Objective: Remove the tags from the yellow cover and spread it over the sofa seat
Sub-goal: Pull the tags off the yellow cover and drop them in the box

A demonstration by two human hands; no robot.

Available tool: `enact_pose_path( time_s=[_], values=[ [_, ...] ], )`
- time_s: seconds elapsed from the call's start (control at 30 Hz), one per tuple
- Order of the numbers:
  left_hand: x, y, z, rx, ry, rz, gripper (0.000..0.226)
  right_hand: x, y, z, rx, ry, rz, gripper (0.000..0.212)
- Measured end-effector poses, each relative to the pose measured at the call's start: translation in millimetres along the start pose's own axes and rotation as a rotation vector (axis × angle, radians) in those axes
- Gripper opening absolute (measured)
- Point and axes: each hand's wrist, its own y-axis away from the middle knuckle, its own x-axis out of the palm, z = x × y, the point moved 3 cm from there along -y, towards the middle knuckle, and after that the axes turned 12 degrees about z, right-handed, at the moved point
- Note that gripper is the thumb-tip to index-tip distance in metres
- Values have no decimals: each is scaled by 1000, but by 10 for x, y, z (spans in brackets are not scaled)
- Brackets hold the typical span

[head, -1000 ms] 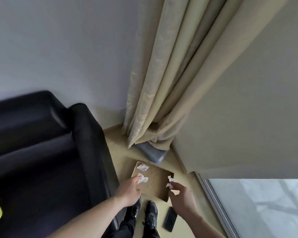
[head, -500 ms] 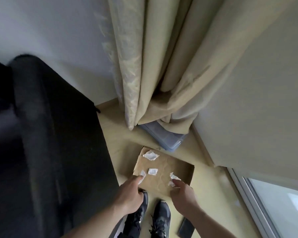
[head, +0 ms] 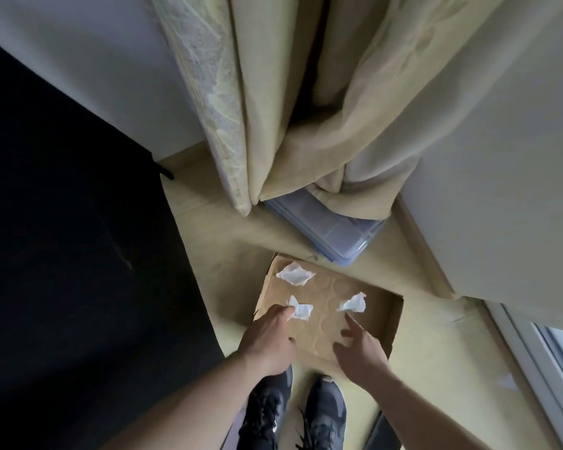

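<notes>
The yellow cover is out of view. Three crumpled white tag scraps lie in a shallow cardboard box (head: 392, 323) on the floor: one (head: 294, 274) at the far left corner, one (head: 353, 303) at the right, one (head: 301, 310) at the left. My left hand (head: 267, 339) reaches into the box, its fingertips pinched on the edge of the left scrap. Just short of the right scrap, my right hand (head: 361, 349) hovers over the box with fingers spread and nothing in it. The black sofa (head: 78, 254) fills the left side.
Beige curtains (head: 290, 108) hang down onto a translucent plastic storage box (head: 332, 232) behind the cardboard box. A white wall (head: 501, 190) and a window frame (head: 533, 368) close off the right. My black shoes (head: 325, 414) stand beside a dark phone (head: 381, 433).
The view has swung right and nearer to the box; the yellow cover has left the frame. My right hand has let go of its scrap, which now lies in the box, and has opened.
</notes>
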Motion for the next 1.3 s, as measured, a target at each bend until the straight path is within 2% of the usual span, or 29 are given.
enact_pose_path(
  time_s=[0.33, 0.43, 0.5, 0.63, 0.73, 0.87, 1.0, 1.17, 1.3],
  values=[
    [86, -337, -158, -31, -48, 29, 70, -19, 125, -363, 40, -34, 15, 60],
    [103, -310, -224, -21, -72, 37, 76, -84, 202, -456, 45, -45, -12, 48],
    [116, -192, -257, -23, -55, 44, 77, -129, 320, -471, 51, -35, -29, 43],
    [59, 229, -294, -17, -63, 18, 70, -192, 690, -322, 28, 9, -50, 47],
    [-88, 771, -356, 15, -42, -13, 63, -298, 1130, -61, -2, 42, -45, 46],
    [-365, 1756, -515, 36, 31, -97, 55, -498, 2000, 490, -56, 131, 9, 56],
    [-640, 2822, -568, 5, 97, -187, 59, -637, 2872, 1040, -116, 198, 4, 63],
    [-702, 4222, -356, -46, 281, -318, 58, -480, 3999, 1597, -237, 268, 9, 54],
    [-477, 5180, 32, -92, 400, -433, 58, -81, 4685, 1893, -315, 364, 49, 51]
  ],
)
